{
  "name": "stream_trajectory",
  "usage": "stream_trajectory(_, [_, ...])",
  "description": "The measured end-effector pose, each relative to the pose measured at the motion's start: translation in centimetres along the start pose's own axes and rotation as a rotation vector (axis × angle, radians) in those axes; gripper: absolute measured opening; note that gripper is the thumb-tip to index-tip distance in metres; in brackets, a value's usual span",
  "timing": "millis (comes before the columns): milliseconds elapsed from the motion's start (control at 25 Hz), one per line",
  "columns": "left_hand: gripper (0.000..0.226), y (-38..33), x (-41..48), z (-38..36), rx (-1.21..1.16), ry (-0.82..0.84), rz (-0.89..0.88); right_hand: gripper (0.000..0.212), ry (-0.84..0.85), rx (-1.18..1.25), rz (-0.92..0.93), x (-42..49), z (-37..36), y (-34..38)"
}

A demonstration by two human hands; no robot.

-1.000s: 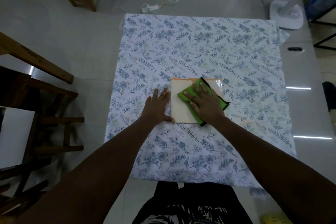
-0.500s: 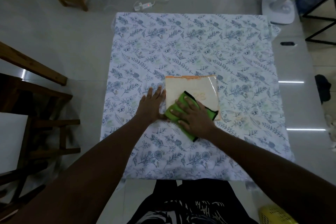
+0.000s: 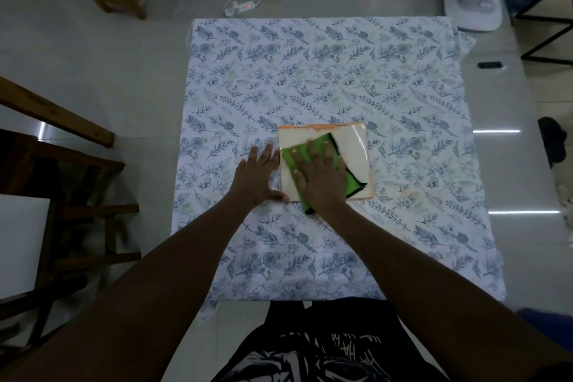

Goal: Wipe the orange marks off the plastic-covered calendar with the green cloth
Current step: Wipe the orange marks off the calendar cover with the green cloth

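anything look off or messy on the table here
Mostly tidy. The one oddity: faint orange smudges on the floral tablecloth just right of the calendar, off the plastic. The right hand presses the green cloth flat.

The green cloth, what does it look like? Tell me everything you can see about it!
The green cloth is bright lime green with a black trim along its edge. It looks soft and a bit crumpled. It lies flat on the shiny plastic-covered calendar, slanting across it, and its near corner hangs over the calendar's edge onto the flowery tablecloth. The right hand presses down on it, palm flat and fingers spread, hiding its middle.
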State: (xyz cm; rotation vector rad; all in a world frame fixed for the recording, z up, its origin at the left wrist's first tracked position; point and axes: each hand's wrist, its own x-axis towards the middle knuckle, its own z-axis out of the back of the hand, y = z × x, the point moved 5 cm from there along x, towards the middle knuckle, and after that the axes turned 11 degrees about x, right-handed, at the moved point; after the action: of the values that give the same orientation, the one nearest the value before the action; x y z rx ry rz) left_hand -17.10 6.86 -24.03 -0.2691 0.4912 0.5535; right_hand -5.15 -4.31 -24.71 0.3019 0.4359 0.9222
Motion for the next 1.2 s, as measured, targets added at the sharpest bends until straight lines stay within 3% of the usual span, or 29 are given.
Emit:
stream_trajectory(160, [0.126,-0.2,0.0,0.0,0.014,0.007,-0.005,0.054,0.141,-0.104,0.274,-2.8,-0.6,-0.8])
stream_trajectory(240, [0.127,-0.2,0.2,0.0,0.005,0.022,0.000,0.054,0.108,-0.124,0.216,-1.8,0.7,-3.6])
stream_trajectory(320, [0.127,-0.2,0.1,0.1,0.000,0.021,0.003,0.054,0.020,-0.105,0.043,0.4,2.1,-5.5])
stream_trajectory(480, [0.129,-0.1,0.1,-0.2,0.006,0.019,0.008,0.052,-0.084,0.076,-0.201,3.5,2.2,-3.2])
stream_trajectory(560, [0.129,-0.2,0.1,-0.2,-0.001,0.019,0.012,0.053,-0.060,0.073,-0.167,2.3,0.9,-0.7])
stream_trajectory(760, [0.128,-0.3,0.3,-0.1,0.027,0.019,0.008,0.055,0.129,-0.078,0.205,-2.5,0.2,-1.3])
stream_trajectory(840, [0.129,-0.4,0.2,0.0,0.018,0.023,0.008,0.055,0.087,-0.118,0.138,-1.6,1.7,-4.3])
stream_trajectory(920, [0.128,-0.4,0.1,0.1,0.015,0.025,0.012,0.054,0.004,-0.056,-0.051,0.5,2.9,-6.2])
stream_trajectory(1040, [0.129,-0.4,0.0,0.2,0.007,0.023,0.020,0.056,-0.073,0.055,-0.216,2.3,2.9,-5.3])
stream_trajectory(1120, [0.130,-0.7,-0.1,0.1,-0.022,0.024,0.030,0.058,-0.064,0.026,-0.166,1.3,1.9,-3.8])
stream_trajectory(1200, [0.131,-1.0,-0.1,0.2,-0.048,0.016,0.041,0.059,0.003,-0.049,0.001,-1.0,0.5,-2.7])
